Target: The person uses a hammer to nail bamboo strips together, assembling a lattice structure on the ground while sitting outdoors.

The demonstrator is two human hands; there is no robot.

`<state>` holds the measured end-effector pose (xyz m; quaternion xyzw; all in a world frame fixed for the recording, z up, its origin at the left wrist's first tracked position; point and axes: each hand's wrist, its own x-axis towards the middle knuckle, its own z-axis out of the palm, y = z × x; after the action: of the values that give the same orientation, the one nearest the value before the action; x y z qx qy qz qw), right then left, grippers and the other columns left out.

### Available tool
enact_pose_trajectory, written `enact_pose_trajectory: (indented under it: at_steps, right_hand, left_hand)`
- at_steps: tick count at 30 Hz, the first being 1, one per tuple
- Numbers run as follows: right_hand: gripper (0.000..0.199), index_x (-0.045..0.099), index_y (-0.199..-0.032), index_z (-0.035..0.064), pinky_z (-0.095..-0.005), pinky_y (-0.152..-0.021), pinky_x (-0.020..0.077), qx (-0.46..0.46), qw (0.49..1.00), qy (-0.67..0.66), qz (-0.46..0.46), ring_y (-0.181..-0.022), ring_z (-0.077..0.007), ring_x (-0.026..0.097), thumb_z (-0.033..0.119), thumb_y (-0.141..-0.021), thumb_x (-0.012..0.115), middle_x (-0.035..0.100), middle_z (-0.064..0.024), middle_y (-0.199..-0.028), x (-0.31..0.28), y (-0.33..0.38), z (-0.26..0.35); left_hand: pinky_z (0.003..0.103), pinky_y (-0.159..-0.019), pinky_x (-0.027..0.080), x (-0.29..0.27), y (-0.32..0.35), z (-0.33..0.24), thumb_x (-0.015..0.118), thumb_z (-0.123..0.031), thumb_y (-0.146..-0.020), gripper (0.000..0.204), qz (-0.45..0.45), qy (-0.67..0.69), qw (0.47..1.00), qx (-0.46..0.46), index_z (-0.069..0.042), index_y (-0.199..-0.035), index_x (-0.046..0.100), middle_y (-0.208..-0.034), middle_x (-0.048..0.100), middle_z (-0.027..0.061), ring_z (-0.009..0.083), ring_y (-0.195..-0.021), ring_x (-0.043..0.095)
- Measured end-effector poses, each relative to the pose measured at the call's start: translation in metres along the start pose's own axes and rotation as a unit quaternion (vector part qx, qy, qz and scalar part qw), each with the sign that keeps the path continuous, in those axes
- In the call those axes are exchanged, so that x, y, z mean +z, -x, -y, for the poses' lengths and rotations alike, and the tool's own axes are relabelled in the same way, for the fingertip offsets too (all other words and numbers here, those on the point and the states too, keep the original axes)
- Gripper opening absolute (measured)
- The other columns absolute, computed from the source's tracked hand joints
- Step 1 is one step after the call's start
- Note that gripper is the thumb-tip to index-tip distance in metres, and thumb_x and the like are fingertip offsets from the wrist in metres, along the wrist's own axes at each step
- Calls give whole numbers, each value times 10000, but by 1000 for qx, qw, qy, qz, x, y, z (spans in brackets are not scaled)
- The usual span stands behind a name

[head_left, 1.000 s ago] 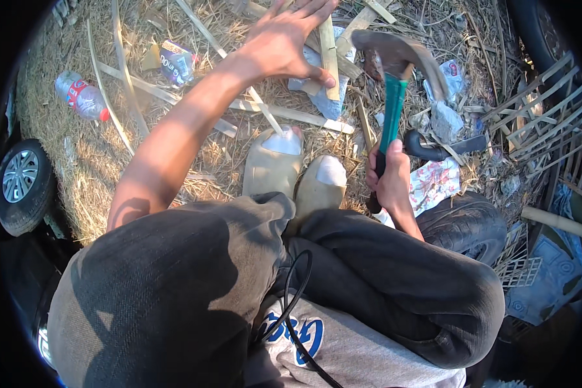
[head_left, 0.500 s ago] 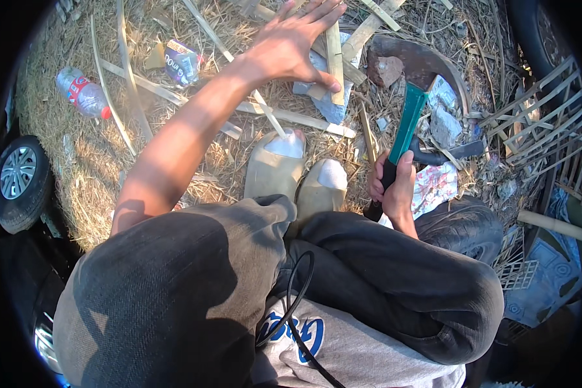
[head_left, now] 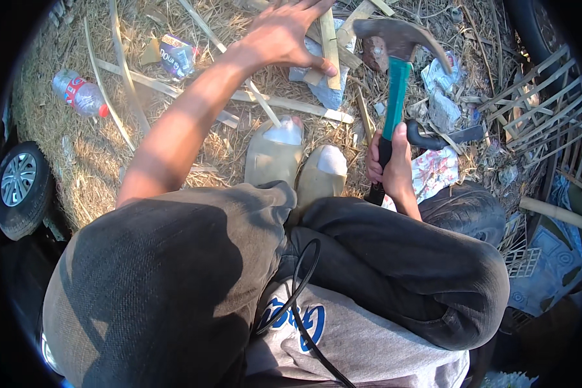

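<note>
My right hand point(head_left: 394, 158) is closed around the black grip of a claw hammer point(head_left: 394, 97) with a green handle. The hammer's dark metal head points away from me, above the ground. At the top of the view, my left hand point(head_left: 288, 35) spreads over crossed flat bamboo strips, its thumb resting on one pale bamboo strip point(head_left: 330, 52); some fingertips run past the picture's edge. Beneath those strips lies a bluish flat slab point(head_left: 333, 96). Just right of my right hand lies a blade tool point(head_left: 427, 137) with a black curved handle.
Straw covers the ground, with a plastic bottle point(head_left: 79, 94) and a purple packet point(head_left: 176, 55) at left. Stones point(head_left: 443, 111) and a bamboo lattice point(head_left: 543, 110) are at right. Tires stand on both sides, one point(head_left: 462, 216) beside my knee. My sandalled feet point(head_left: 275, 155) are in the middle.
The hammer has swung: its handle now stands more upright, and its head shows plainly further up and left. My left hand stays over the strips, shifted slightly in the view.
</note>
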<state>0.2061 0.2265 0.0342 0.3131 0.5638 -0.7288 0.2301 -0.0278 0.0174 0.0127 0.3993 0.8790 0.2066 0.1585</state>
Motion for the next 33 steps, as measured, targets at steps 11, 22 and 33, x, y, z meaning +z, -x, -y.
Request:
enact_pose_trajectory:
  at_steps: [11, 22, 33]
  right_hand:
    - [729, 411, -689, 101, -266, -348, 240, 83, 994, -45, 58, -346, -100, 270, 754, -985, 277, 309, 25, -482, 12, -9, -13]
    - [400, 548, -856, 36, -264, -488, 373, 5, 959, 283, -19, -517, -73, 460, 409, -980, 625, 484, 20, -616, -77, 20, 136]
    - [533, 580, -1348, -9, -336, -629, 519, 119, 723, 678, -59, -657, -179, 639, 350, -956, 625, 663, -141, -918, 12, 54, 289]
  left_hand:
    - [504, -1252, 117, 2, 11, 4, 830, -649, -618, 1347, 8, -8, 1000, -22, -29, -1601, 148, -1638, 179, 263, 378, -1535, 160]
    - [508, -1256, 88, 20, 6, 1, 786, -766, -577, 1405, -11, -67, 997, -40, -84, -1610, 122, -1671, 124, 146, 313, -1553, 91]
    - [519, -1262, 5, 17, -3, 21, 727, -891, -492, 1516, -145, -62, 986, 56, -57, -1606, 125, -1677, 103, 145, 281, -1562, 56]
